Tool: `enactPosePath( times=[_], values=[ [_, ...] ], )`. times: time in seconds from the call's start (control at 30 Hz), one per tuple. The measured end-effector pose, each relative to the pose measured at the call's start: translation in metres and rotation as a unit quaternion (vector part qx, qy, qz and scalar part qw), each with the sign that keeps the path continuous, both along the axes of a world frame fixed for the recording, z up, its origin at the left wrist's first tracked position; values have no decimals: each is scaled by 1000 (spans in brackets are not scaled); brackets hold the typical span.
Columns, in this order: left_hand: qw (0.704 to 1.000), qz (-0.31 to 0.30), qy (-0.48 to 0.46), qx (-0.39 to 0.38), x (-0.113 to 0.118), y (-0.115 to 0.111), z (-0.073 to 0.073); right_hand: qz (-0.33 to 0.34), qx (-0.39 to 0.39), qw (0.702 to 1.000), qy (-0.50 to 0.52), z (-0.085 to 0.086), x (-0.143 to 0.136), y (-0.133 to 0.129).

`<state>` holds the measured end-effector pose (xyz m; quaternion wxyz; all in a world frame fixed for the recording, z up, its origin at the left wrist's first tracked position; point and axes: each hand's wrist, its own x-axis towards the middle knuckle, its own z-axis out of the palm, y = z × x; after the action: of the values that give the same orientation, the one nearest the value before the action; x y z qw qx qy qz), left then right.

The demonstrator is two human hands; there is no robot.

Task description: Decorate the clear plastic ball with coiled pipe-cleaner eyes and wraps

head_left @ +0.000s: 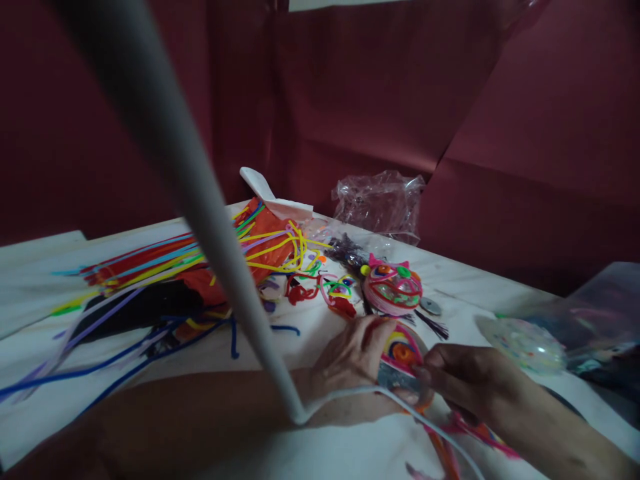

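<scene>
My left hand [350, 357] is wrapped around a round craft piece [395, 373] that has a pink pipe-cleaner edge, a coiled orange, yellow and blue eye and a grey area below it. From the other side, my right hand [463, 377] pinches the edge of the same piece, its fingertips close together. Just beyond my hands sits a finished-looking pink pipe-cleaner face [393, 287] with horn-like tips and a green dot. Loose coiled pipe-cleaner shapes [343, 287] lie to its left. Orange and pink strands [443, 447] trail under my right hand.
A grey pole [215, 220] and a thin white cable [430, 423] cross in front of my left arm. Bundled pipe cleaners [165, 257] spread over the left side. A clear plastic bag [383, 203] stands behind; a clear dotted round pack [527, 343] lies at right.
</scene>
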<state>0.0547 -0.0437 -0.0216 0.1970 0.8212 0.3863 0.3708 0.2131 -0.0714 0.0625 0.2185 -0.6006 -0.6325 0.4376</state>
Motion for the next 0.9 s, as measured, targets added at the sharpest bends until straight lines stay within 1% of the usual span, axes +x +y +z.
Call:
enactPosePath(
  times=[0.1, 0.17, 0.23, 0.33, 0.43, 0.53, 0.63, 0.8, 0.9],
  values=[
    [999, 6, -13, -37, 0, -2, 3, -24, 3, 999, -22, -1, 4, 12],
    [998, 11, -31, -47, 0, -1, 2, -13, 4, 1000, -11, 0, 9, 19],
    [998, 11, -48, -43, -2, 1, 1, -4, -1, 1000, 8, 0, 14, 24],
    [998, -3, -51, -23, -4, 1, -1, -9, -4, 1000, 25, -3, 19, 28],
    [999, -8, -49, -11, -7, -2, -1, -24, -13, 999, 34, -4, 23, 30],
    [999, -15, -47, -21, -7, -6, 1, -41, -28, 998, 49, -4, 25, 30],
    [998, -18, -52, -30, -7, -6, 1, -44, -30, 996, 65, -5, 27, 30],
    [994, -35, -105, 8, -8, -2, -2, -47, -43, 995, 72, -7, 28, 27],
    [991, -34, -130, 8, -8, 1, -3, -46, -43, 995, 72, -5, 26, 23]
  ],
)
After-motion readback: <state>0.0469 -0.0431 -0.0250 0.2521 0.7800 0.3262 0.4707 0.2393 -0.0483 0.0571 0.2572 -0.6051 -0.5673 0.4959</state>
